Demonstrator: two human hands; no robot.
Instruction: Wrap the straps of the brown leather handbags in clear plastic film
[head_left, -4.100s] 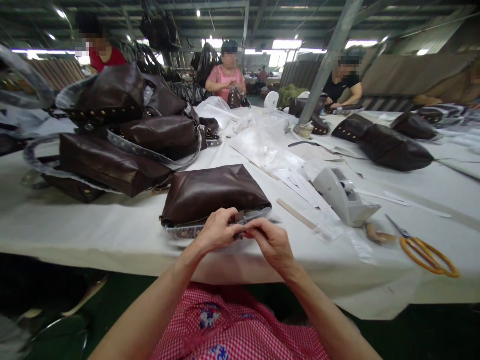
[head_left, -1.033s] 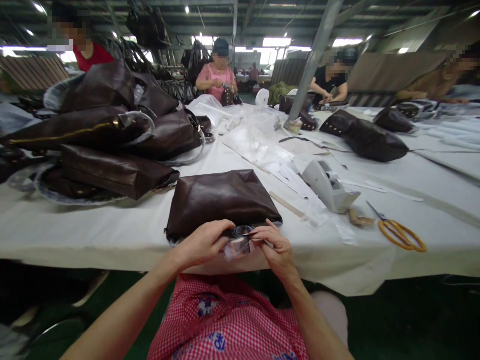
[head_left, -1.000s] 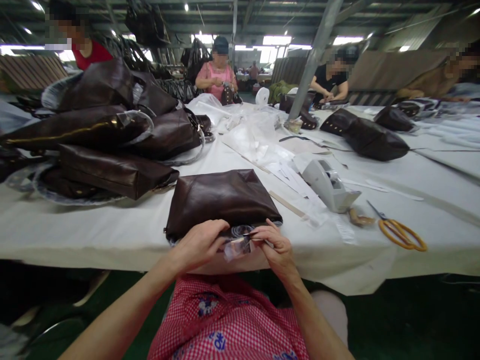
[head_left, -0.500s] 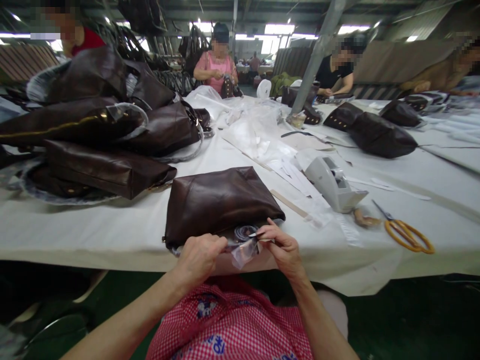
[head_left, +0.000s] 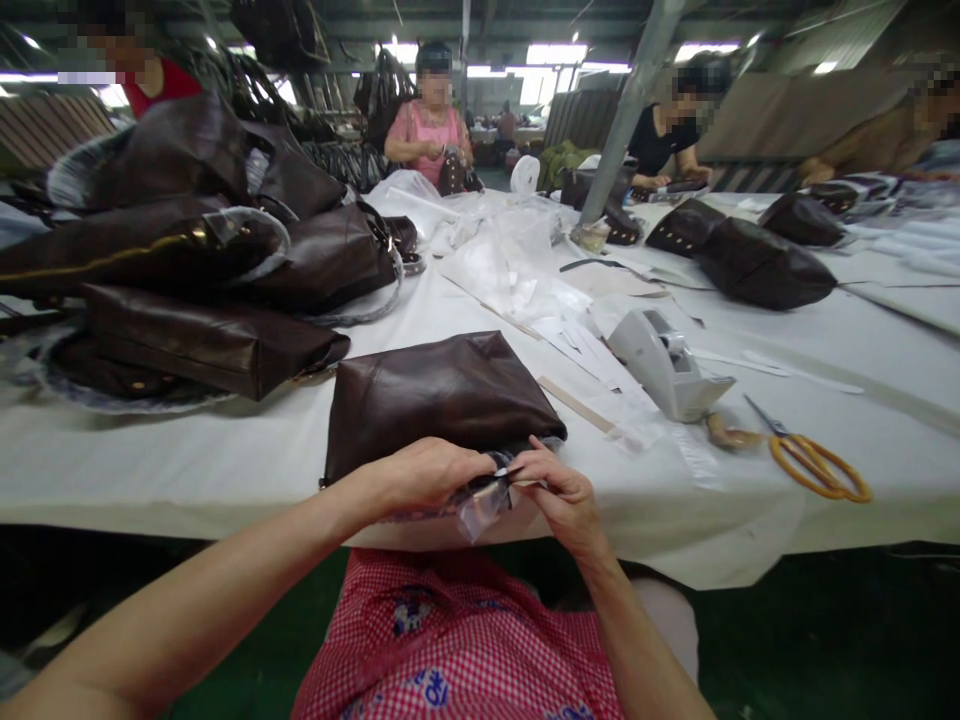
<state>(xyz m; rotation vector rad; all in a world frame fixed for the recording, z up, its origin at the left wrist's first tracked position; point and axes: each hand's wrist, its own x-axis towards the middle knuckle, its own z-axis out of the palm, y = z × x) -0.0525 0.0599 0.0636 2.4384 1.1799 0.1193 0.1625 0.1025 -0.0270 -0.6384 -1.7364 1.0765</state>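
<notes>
A dark brown leather bag (head_left: 435, 395) lies on its side at the table's front edge. My left hand (head_left: 439, 472) is closed, its fingertips at a dark strap wrapped in plastic along the bag's near side. Most of that strap is hidden behind the fingers. My right hand (head_left: 553, 488) pinches the edge of the clear plastic wrap (head_left: 480, 512) with thumb and forefinger, close to the left fingertips. A small pale piece shows between the two hands; what it is I cannot make out.
Brown bags (head_left: 180, 335) are piled on the left. A grey tape dispenser (head_left: 660, 365) and orange-handled scissors (head_left: 817, 465) lie on the right. Plastic sheets (head_left: 517, 255) spread behind, near a metal post (head_left: 626, 120). Several co-workers sit or stand around the table.
My left hand has moved right from the bag's near edge to the strap, covering its coil and meeting the right fingers. My right hand has hardly moved.
</notes>
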